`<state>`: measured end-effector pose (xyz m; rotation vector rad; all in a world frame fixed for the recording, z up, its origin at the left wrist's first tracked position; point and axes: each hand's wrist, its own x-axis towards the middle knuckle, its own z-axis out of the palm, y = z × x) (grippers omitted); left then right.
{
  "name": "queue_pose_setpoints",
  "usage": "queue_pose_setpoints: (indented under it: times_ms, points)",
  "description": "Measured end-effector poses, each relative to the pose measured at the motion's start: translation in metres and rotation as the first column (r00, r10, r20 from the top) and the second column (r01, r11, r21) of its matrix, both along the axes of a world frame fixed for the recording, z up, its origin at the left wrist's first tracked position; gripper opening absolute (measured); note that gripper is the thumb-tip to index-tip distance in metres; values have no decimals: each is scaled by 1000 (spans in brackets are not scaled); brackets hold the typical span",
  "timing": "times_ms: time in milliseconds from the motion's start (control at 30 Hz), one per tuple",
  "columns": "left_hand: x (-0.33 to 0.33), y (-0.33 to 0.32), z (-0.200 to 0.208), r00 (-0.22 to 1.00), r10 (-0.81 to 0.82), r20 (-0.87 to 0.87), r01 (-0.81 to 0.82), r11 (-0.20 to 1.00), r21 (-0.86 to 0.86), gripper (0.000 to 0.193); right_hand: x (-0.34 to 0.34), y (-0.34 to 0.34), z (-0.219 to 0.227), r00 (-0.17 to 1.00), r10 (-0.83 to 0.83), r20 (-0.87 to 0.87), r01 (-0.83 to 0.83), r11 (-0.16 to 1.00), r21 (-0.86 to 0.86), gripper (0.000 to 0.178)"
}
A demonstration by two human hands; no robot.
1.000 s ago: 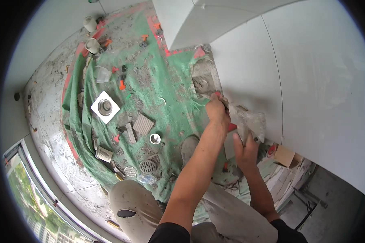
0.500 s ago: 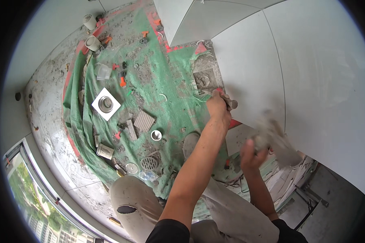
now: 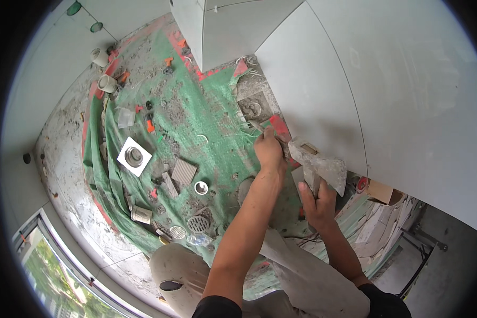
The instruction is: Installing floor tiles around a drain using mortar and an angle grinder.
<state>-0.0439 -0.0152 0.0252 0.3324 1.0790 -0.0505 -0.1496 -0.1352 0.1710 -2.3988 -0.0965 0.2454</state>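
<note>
My left hand [image 3: 269,151] is closed around a chisel [image 3: 256,125], mostly hidden in the fist. Its tip points into a square recess [image 3: 259,99] in the floor, beside a round pipe opening [image 3: 253,109]. My right hand [image 3: 319,204] grips the handle of a dusty hatchet [image 3: 326,170]. The hatchet's blunt end is at the chisel's back end, close to my left hand; whether they touch is hard to tell. Its broad blade faces right, away from the chisel.
Green sheeting [image 3: 222,143] with rubble covers the floor. On it lie a square drain cover [image 3: 134,157], a ridged tile piece [image 3: 184,172], a white ring [image 3: 201,187] and a round grate [image 3: 198,224]. Large wall panels [image 3: 323,79] rise at right. A cardboard box [image 3: 382,192] sits beyond my right hand.
The hatchet, blurred and apart before, has come left to the chisel's back end. My left hand keeps its hold on the chisel. The whole view has shifted slightly.
</note>
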Motion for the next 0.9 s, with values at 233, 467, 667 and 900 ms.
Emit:
queue_pose_setpoints:
  times_ms: [233,467,667,900]
  points:
    - [11,30,19,998,-51,-45,44,989,-141,13,-3,-7,1,999,-9,35,9,1000,17,31]
    - [2,27,2,989,-145,-4,145,988,-53,15,-16,-14,-25,943,113,313,-100,993,-56,39]
    - [-3,40,-8,967,-254,-37,253,967,-22,16,-7,7,6,947,101,304,-113,993,19,28]
    - [10,40,-14,982,-177,-62,175,984,-45,16,-12,1,-33,989,35,-146,-58,985,-163,26]
